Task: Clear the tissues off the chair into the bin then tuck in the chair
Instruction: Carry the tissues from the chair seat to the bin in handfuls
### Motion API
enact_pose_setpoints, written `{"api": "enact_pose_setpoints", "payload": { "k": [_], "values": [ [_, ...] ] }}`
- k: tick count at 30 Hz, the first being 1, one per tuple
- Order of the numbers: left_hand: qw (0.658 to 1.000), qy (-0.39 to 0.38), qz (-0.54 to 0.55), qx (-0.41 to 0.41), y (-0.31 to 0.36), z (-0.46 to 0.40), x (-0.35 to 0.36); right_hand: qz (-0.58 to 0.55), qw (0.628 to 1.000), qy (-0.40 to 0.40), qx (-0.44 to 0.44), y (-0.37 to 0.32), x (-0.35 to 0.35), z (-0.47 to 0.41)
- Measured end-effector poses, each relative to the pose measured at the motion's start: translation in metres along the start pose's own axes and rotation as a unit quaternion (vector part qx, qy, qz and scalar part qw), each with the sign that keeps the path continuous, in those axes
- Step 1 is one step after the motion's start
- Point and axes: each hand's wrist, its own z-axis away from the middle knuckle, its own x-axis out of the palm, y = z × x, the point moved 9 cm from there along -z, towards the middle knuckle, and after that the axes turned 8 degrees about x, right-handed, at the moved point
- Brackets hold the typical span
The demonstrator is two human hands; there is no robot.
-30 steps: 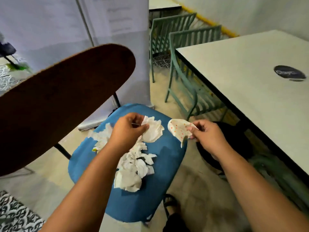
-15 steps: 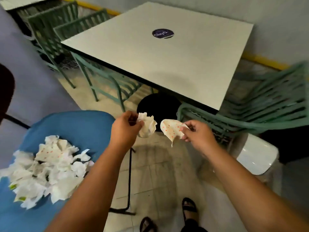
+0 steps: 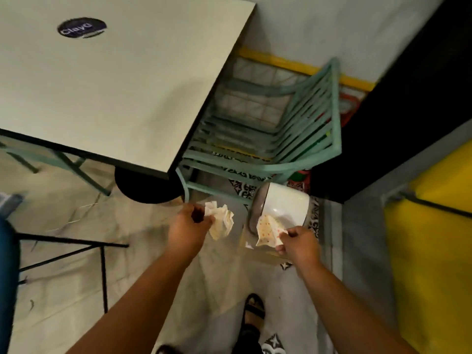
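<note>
My left hand (image 3: 187, 227) pinches a crumpled white tissue (image 3: 221, 222) over the floor. My right hand (image 3: 296, 245) pinches a flat tissue with red dots (image 3: 268, 231), held just in front of the white bin (image 3: 281, 208). The bin stands on the floor beside the green chair, its lid looking closed. Only a sliver of the blue chair seat (image 3: 6, 264) and its black legs (image 3: 102, 264) show at the left edge. The remaining tissues on the seat are out of view.
A pale table (image 3: 115, 80) with a dark sticker fills the upper left, its round black base (image 3: 145, 187) below. A green slatted chair (image 3: 268, 139) sits tucked at its right side. A dark wall and a yellow panel (image 3: 434, 238) bound the right. My sandalled foot (image 3: 252, 310) is below.
The view has swung right from the blue chair to the bin. Both hands have carried their tissues along, and the right one now reaches the bin.
</note>
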Motion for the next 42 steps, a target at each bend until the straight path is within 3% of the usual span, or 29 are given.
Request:
{"api": "enact_pose_setpoints", "payload": {
  "k": [7,12,24,34,42],
  "values": [
    [1.0,-0.017,-0.015,-0.012,0.01,-0.019,0.106,0.026,0.997,-0.011,0.073,0.033,-0.023,-0.082],
    [0.998,-0.014,-0.056,-0.036,-0.007,-0.016,0.126,0.029,0.988,-0.034,0.15,0.046,-0.012,-0.111],
    [0.99,-0.045,-0.114,-0.068,-0.023,-0.016,0.151,-0.157,0.944,-0.113,0.268,0.066,0.022,-0.125],
    [0.98,-0.108,-0.168,-0.018,-0.005,-0.036,0.247,-0.204,0.948,-0.149,0.193,0.071,-0.029,-0.11],
    [0.976,-0.104,-0.175,-0.081,-0.022,-0.047,0.3,-0.226,0.939,-0.162,0.204,0.098,-0.055,-0.104]
  ]
}}
